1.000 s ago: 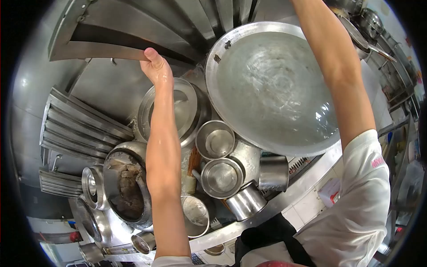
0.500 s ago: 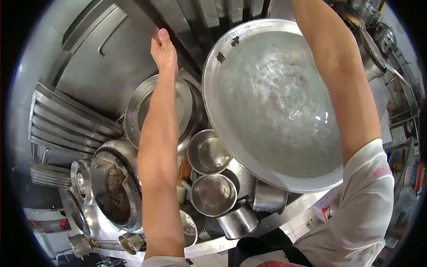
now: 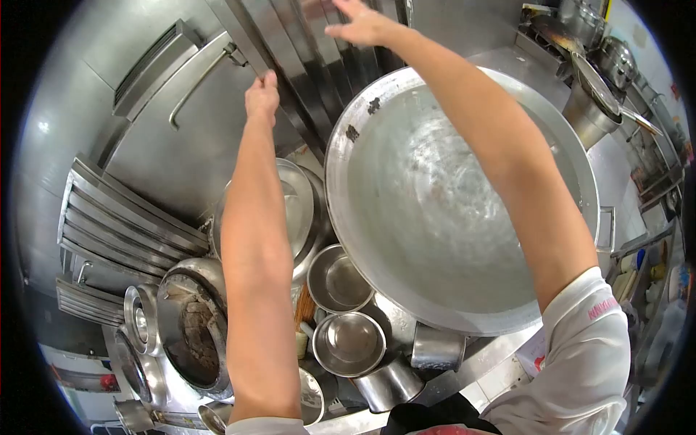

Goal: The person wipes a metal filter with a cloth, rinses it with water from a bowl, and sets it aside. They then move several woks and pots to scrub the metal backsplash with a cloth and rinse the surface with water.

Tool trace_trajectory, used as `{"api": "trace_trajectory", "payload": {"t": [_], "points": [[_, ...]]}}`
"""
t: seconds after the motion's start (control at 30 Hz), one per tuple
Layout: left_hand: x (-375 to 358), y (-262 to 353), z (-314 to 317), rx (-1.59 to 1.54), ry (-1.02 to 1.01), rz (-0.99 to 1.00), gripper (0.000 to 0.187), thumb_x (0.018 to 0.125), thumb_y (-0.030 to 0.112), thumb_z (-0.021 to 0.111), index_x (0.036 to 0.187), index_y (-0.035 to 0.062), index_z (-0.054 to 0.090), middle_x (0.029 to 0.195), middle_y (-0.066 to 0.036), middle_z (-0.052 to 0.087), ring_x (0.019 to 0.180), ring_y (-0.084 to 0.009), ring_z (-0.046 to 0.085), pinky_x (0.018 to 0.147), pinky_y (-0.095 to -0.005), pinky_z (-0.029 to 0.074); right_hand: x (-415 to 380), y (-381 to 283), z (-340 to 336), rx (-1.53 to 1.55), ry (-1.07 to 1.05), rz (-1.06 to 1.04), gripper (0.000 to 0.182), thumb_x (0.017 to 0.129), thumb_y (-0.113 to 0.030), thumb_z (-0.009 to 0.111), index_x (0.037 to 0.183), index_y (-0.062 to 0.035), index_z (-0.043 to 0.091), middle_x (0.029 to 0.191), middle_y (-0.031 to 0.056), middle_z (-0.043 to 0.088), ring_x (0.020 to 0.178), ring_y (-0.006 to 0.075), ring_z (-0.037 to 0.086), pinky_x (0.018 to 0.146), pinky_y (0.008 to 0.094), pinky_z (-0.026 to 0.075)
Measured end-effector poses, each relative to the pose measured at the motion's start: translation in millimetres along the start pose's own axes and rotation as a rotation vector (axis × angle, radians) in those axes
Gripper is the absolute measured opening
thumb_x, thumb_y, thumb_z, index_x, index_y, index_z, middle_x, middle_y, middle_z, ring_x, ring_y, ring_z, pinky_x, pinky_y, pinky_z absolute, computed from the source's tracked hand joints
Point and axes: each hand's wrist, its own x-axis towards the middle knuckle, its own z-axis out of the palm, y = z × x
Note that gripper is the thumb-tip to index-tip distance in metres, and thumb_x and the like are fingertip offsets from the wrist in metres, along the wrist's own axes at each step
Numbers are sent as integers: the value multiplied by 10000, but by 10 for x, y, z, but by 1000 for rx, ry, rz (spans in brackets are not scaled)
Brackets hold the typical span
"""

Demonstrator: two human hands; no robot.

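A slatted metal baffle filter (image 3: 290, 54) stands slanted at the top of the head view. My left hand (image 3: 262, 100) is closed at its left edge, thumb up, the fingers partly hidden. My right hand (image 3: 360, 27) is raised in front of the slats, fingers spread and slightly blurred, holding nothing. Below my right arm is a very wide metal basin (image 3: 348, 239) full of rippling water (image 3: 435, 239). Under my left forearm sits a round metal pan (image 3: 299, 188), partly covered by the arm.
More slatted filters (image 3: 119, 225) lean at the left. Small metal pots (image 3: 349, 344) stand along the counter before me, beside a large dark-rimmed pot (image 3: 192, 326). A metal door handle (image 3: 196, 87) juts out at upper left. Tall pots (image 3: 594, 109) stand at the far right.
My right hand has come into view at the top, moving left over the basin toward the slats. The view has shifted, showing more at the top. My left hand stays at the filter's edge.
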Motion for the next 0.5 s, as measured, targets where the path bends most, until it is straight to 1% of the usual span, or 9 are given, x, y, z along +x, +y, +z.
{"api": "trace_trajectory", "payload": {"t": [0.07,0.13,0.17,0.2,0.23,0.3,0.37,0.43,0.5], "points": [[326,-360,-102,419,-189,5,608,901,387,648,1436,141,496,1133,-163,689,914,-277,707,846,-425,545,-44,-20,223,10,-15,-58,745,921,-439,595,1476,5,372,1557,269,278,1474,357,222,1199,429,205],[45,-327,-305,562,-300,-16,618,890,308,640,1460,153,459,1203,-178,659,997,-298,685,903,-432,525,-75,52,586,-300,68,-134,588,941,-369,507,1455,-103,407,1497,220,410,1323,358,481,1081,451,416],[-172,-293,-439,700,-433,-38,644,880,228,632,1485,165,421,1274,-193,630,1079,-319,663,961,-438,504,-76,4,612,-279,63,-138,588,941,-369,507,1455,-103,407,1497,220,410,1323,358,481,1081,451,416],[-371,-257,-608,922,-419,206,721,875,228,638,1527,184,334,1441,-251,475,1198,-364,595,1051,-446,439,-103,-36,602,-292,-136,-9,685,913,-402,557,1503,-138,331,1555,213,282,1384,361,390,1127,432,355],[-517,-281,-818,935,-420,187,721,875,228,638,1527,184,334,1441,-251,475,1198,-364,595,1051,-446,439,-155,-36,617,-306,-342,117,799,885,-434,608,1551,-172,254,1614,206,154,1444,364,299,1173,412,293],[-821,-300,-1227,1073,-434,568,775,870,262,661,1544,188,286,1516,-315,315,1228,-405,565,1086,-429,403,-263,173,725,-337,-370,126,793,883,-424,613,1546,-160,265,1611,195,180,1431,364,323,1162,412,312],[-1458,86,-1704,947,-549,347,780,884,279,675,1549,202,276,1561,-346,160,1253,-414,544,1050,-427,439,-328,268,670,-357,-371,117,769,868,-410,634,1516,-124,336,1564,192,316,1383,377,399,1134,411,355],[-2053,265,-2205,824,-571,230,769,896,249,675,1551,215,274,1590,-304,133,1267,-393,543,996,-423,479,-481,164,391,-332,-554,117,714,865,-389,638,1467,-74,418,1462,214,465,1332,371,468,1112,406,380],[-2637,255,-2783,803,-600,206,769,903,232,677,1554,226,268,1608,-270,114,1285,-369,533,969,-420,499,-651,-130,-220,-386,-613,153,635,875,-389,629,1393,-52,487,1403,214,515,1289,362,502,1067,418,406]]}}
